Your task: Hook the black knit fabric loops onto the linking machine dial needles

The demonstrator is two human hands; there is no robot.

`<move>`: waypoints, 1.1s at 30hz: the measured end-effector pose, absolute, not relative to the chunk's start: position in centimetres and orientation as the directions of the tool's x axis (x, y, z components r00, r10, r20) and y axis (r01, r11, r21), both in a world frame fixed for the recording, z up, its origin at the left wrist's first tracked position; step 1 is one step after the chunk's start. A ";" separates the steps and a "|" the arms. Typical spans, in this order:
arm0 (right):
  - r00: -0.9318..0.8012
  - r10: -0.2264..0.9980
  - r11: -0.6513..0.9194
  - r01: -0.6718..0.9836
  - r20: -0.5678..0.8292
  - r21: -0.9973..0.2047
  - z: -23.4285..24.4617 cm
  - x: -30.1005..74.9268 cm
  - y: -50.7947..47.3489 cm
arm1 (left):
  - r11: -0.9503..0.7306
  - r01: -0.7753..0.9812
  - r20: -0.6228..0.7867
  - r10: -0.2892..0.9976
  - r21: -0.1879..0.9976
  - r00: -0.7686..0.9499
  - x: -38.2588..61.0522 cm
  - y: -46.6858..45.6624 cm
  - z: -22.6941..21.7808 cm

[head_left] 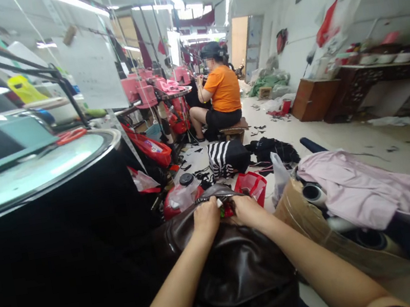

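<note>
A dark brown leather bag [231, 268] rests on my lap at the bottom centre. My left hand [206, 218] is closed into a fist at the bag's top opening, gripping its edge. My right hand [248, 210] is closed right beside it on the same opening. Between the two hands a small red, green and white thing [222, 212] peeks out; I cannot make out what it is. Both forearms reach forward over the bag.
A black-draped work table [37, 175] with red scissors [71, 136] stands at left. At right lie pink cloth [354, 187] and fabric rolls [314, 193]. Red bags [251, 185], a striped bag [221, 160] and scraps litter the floor. A person in an orange shirt [223, 88] sits ahead.
</note>
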State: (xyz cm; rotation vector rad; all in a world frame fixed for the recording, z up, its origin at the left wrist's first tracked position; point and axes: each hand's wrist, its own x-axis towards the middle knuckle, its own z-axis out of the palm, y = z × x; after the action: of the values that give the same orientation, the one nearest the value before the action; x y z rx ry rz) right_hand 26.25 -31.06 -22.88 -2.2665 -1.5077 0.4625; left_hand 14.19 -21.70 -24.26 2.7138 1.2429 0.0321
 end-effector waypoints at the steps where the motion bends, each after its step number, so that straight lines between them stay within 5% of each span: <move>1: 0.374 0.926 -0.356 0.804 -0.062 -0.476 -22.9 26.2 -31.0 | -0.640 0.753 -0.040 0.758 0.152 0.651 14.4 -21.6 -24.3; 21: 0.312 0.937 -0.344 0.905 -0.159 -0.250 -23.5 24.6 -31.7 | -0.702 0.696 -0.085 0.692 0.149 0.717 14.7 -19.9 -23.8; 33: 0.276 0.946 -0.310 0.924 -0.172 -0.222 -23.5 24.2 -32.6 | -0.727 0.677 -0.137 0.663 0.115 0.736 15.2 -18.9 -22.4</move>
State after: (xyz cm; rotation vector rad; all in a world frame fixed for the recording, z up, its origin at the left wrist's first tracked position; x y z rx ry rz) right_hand 24.18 -32.57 -23.54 -2.4456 -1.7968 0.4187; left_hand 15.17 -18.86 -22.44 2.7784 1.0804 -0.1295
